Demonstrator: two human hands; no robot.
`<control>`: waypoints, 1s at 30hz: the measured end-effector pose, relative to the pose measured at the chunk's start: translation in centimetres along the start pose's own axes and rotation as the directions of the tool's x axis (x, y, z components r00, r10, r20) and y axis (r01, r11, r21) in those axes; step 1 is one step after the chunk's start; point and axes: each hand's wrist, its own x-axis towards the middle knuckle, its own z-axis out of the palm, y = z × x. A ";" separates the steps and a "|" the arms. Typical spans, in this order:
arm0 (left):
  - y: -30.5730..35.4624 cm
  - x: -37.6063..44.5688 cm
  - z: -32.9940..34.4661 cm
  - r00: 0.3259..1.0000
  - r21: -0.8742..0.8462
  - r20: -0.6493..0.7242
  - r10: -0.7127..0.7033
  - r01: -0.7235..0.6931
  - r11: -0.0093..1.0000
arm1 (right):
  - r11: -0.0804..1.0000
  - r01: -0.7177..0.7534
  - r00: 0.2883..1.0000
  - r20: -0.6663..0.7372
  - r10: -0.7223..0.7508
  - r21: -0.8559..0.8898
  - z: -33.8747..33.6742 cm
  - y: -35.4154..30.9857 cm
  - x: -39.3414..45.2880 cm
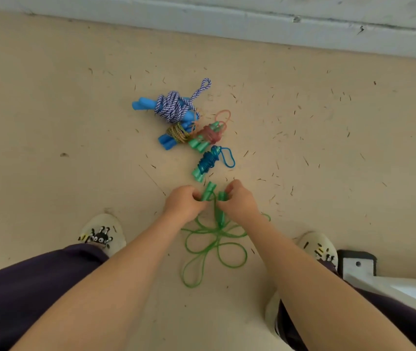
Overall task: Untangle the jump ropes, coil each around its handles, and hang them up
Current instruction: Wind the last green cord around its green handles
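Four jump ropes already lie coiled on the beige floor, in a loose cluster just above the middle of the frame, close together, the upper three touching or overlapping. Farthest up is the blue-and-white rope, wound thick around blue handles. Below it, a yellowish rope sits on another pair of blue handles, and just to its right a pink rope wraps green handles. Lower again comes a blue rope on green handles, one loop sticking out to the right.

Just beneath that, near the frame's centre, both hands work the fifth one. The left hand is closed around a green handle whose end pokes up past the fingers. The right hand is curled tight on the second green handle, right beside the first. The green rope hangs down between the wrists and sprawls in open loops on the floor, lower centre.

Pale slippers flank the loops at left and right, with dark trouser legs filling the bottom corners. A grey wall base runs along the top edge
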 end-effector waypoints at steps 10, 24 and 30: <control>4.3 -12.1 -9.0 0.926 -0.668 0.233 0.296 -0.068 0.741 | 0.879 0.091 0.939 0.253 -0.232 0.469 -10.6 -5.4 -12.0; 11.8 -37.9 -20.5 0.768 -0.571 -0.178 0.615 -0.590 0.571 | 0.655 0.465 0.784 0.066 -0.617 0.596 -21.7 -13.9 -39.2; 11.7 -40.8 -20.8 0.750 -0.545 -0.219 0.624 -0.625 0.559 | 0.656 0.570 0.765 -0.030 -0.643 0.495 -22.1 -13.3 -41.7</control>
